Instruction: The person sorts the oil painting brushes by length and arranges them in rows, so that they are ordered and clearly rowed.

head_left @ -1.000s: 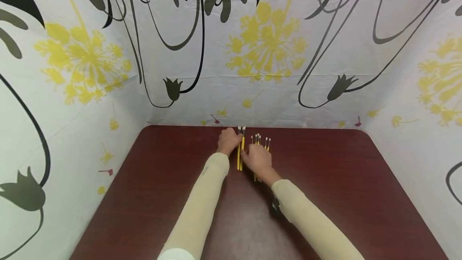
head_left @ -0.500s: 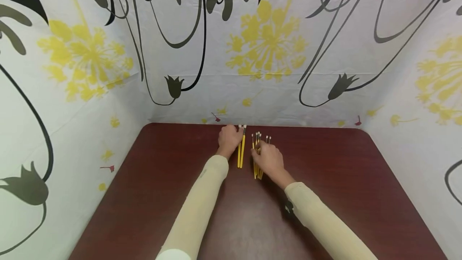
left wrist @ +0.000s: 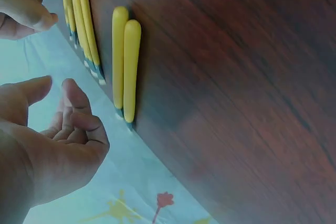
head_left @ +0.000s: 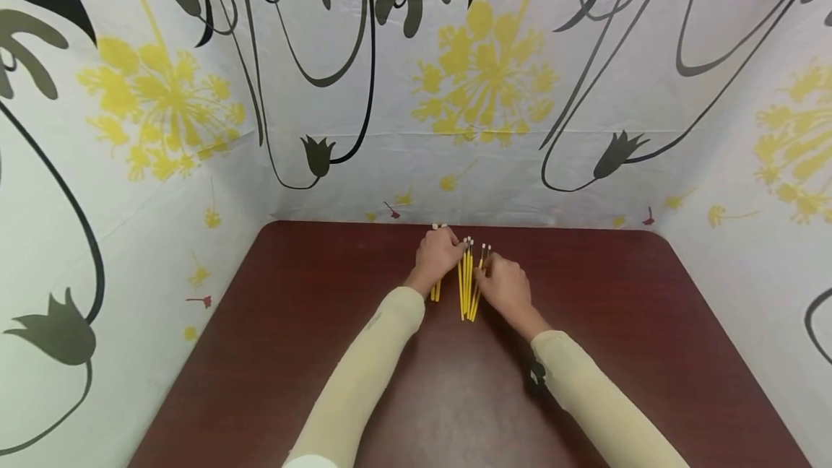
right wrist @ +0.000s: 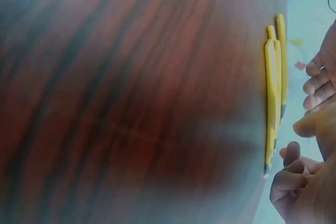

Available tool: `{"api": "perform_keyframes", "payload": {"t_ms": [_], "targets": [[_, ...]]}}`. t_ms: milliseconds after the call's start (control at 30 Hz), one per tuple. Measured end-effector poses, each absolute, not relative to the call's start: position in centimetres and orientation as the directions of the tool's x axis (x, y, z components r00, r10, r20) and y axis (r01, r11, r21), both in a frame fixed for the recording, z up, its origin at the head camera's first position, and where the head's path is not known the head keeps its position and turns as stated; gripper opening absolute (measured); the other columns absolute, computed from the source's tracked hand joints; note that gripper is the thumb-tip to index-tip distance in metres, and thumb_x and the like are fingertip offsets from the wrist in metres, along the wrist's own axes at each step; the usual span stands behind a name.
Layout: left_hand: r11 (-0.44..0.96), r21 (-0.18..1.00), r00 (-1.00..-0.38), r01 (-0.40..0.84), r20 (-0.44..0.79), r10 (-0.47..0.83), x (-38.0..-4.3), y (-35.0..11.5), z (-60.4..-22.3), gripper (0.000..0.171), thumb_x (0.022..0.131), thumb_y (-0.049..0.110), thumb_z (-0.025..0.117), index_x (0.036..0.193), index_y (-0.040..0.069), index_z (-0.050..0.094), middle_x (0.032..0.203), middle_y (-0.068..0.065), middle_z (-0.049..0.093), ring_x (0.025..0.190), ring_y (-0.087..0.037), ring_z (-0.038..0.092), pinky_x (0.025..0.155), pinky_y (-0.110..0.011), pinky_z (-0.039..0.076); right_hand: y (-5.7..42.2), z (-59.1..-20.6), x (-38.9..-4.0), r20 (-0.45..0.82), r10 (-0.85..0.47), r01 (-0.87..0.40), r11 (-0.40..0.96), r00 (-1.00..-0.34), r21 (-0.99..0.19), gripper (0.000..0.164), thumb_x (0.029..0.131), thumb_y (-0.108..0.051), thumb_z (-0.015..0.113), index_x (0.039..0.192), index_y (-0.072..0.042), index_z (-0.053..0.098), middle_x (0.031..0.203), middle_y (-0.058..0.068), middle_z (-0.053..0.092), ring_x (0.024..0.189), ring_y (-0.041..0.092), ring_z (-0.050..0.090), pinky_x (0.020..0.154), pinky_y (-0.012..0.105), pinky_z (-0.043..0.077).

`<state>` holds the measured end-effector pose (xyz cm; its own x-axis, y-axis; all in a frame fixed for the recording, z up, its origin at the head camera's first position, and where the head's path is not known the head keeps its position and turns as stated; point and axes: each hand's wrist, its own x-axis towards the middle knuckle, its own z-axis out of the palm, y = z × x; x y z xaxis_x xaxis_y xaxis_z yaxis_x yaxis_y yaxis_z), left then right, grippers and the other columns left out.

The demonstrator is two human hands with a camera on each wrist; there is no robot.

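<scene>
My left hand (head_left: 438,255) reaches over a pair of yellow-handled paintbrushes (head_left: 435,290), its fingertips right at the heads of a second group of paintbrushes (head_left: 466,287). In the left wrist view there is a gap between the left thumb and the bent fingers (left wrist: 76,95), with nothing in it; the pair's thick handles (left wrist: 118,61) lie side by side on the table. On the group's right side is my right hand (head_left: 507,284), thumb close by the handles. The right wrist view shows the right thumb (right wrist: 307,126) apart from the curled fingers. White-tipped brush heads point toward the wall.
The dark red-brown table (head_left: 585,295) has rounded far corners. Behind and on both sides hangs a white cloth (head_left: 390,107) with yellow, grey and black flower prints. The brushes lie near the table's far edge.
My left hand has left the pair's left side and moved right across it toward the group. My right hand has moved right, from between the two sets to the group's right side.
</scene>
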<state>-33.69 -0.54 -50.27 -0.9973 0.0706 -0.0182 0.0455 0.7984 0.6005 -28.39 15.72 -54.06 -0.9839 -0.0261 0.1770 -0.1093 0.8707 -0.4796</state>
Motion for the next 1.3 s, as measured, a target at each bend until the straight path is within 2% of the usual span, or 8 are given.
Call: {"api": "perform_keyframes", "payload": {"t_ms": [100,300,500,633,733,900,1100,1300], "targets": [[0.807,0.588,-0.995,0.049,-0.046,0.094,-33.3,-0.2,-50.5,0.041,0.104,0.032,0.068,0.069,0.015,0.053,0.060,0.005,0.041,0.051,-0.012,0.040,0.050,-0.027,0.035,16.2,-54.3,-28.2,0.171,-0.019,-0.101,0.868,-0.985,-0.486,0.025,0.100,-0.032,0.071,0.096,-0.008,0.067,0.080,0.009,0.070,0.062,0.022,0.061,0.055,0.036,0.047],[0.800,0.592,-0.992,0.102,-0.002,0.128,-32.6,-0.1,-51.2,0.020,0.102,0.025,0.070,0.087,0.013,0.064,0.072,0.005,0.054,0.061,-0.011,0.051,0.056,-0.027,0.041,16.9,-55.0,-27.8,0.215,0.001,-0.109,0.858,-0.977,-0.501,0.020,0.100,-0.026,0.070,0.103,-0.006,0.072,0.092,0.012,0.077,0.073,0.027,0.070,0.066,0.045,0.056],[0.836,0.535,-0.990,0.122,0.003,0.142,-32.5,0.2,-51.3,0.039,0.103,0.024,0.068,0.070,0.014,0.050,0.056,0.004,0.039,0.047,-0.012,0.041,0.045,-0.027,0.035,17.1,-55.2,-27.8,0.217,0.009,-0.109,0.843,-0.976,-0.527,0.020,0.099,-0.025,0.070,0.100,-0.006,0.074,0.091,0.012,0.077,0.071,0.026,0.069,0.065,0.044,0.057],[0.892,0.440,-0.989,0.108,-0.040,0.140,-32.4,0.6,-51.1,0.036,0.101,0.023,0.069,0.069,0.013,0.058,0.054,0.003,0.044,0.046,-0.013,0.044,0.043,-0.028,0.037,17.1,-54.8,-27.8,0.186,0.000,-0.100,0.842,-0.983,-0.530,0.021,0.100,-0.025,0.071,0.098,-0.005,0.073,0.089,0.013,0.076,0.066,0.023,0.066,0.060,0.039,0.054],[0.916,0.386,-0.985,0.110,-0.084,0.153,-32.1,0.8,-51.0,0.025,0.101,0.022,0.069,0.078,0.010,0.069,0.062,-0.001,0.055,0.051,-0.014,0.050,0.046,-0.029,0.041,16.9,-54.7,-27.9,0.164,0.009,-0.080,0.843,-0.986,-0.532,0.023,0.100,-0.028,0.070,0.090,-0.007,0.070,0.080,0.010,0.071,0.061,0.020,0.061,0.056,0.034,0.049],[0.930,0.349,-0.974,0.111,-0.150,0.172,-32.1,0.7,-50.7,0.018,0.100,0.021,0.069,0.085,0.011,0.073,0.076,-0.004,0.067,0.059,-0.016,0.057,0.051,-0.031,0.045,16.5,-54.7,-28.0,0.128,0.028,-0.048,0.828,-0.991,-0.559,0.035,0.101,-0.031,0.069,0.075,-0.010,0.062,0.061,0.004,0.059,0.050,0.017,0.051,0.048,0.030,0.039],[0.935,0.340,-0.968,0.102,-0.184,0.172,-32.1,0.5,-50.5,0.017,0.100,0.021,0.070,0.087,0.011,0.073,0.074,-0.004,0.067,0.058,-0.016,0.056,0.050,-0.031,0.044,16.1,-54.8,-27.9,0.101,0.026,-0.034,0.835,-0.995,-0.550,0.035,0.100,-0.027,0.070,0.070,-0.012,0.060,0.057,0.000,0.054,0.048,0.016,0.048,0.048,0.029,0.037],[0.944,0.315,-0.959,0.098,-0.223,0.174,-32.2,0.7,-50.3,0.016,0.100,0.024,0.071,0.089,0.012,0.074,0.070,-0.002,0.065,0.056,-0.016,0.057,0.050,-0.032,0.045,16.1,-54.6,-28.0,0.075,0.024,-0.021,0.833,-0.997,-0.552,0.045,0.099,-0.023,0.066,0.059,-0.016,0.047,0.050,-0.004,0.038,0.043,0.013,0.036,0.044,0.029,0.031]]}}
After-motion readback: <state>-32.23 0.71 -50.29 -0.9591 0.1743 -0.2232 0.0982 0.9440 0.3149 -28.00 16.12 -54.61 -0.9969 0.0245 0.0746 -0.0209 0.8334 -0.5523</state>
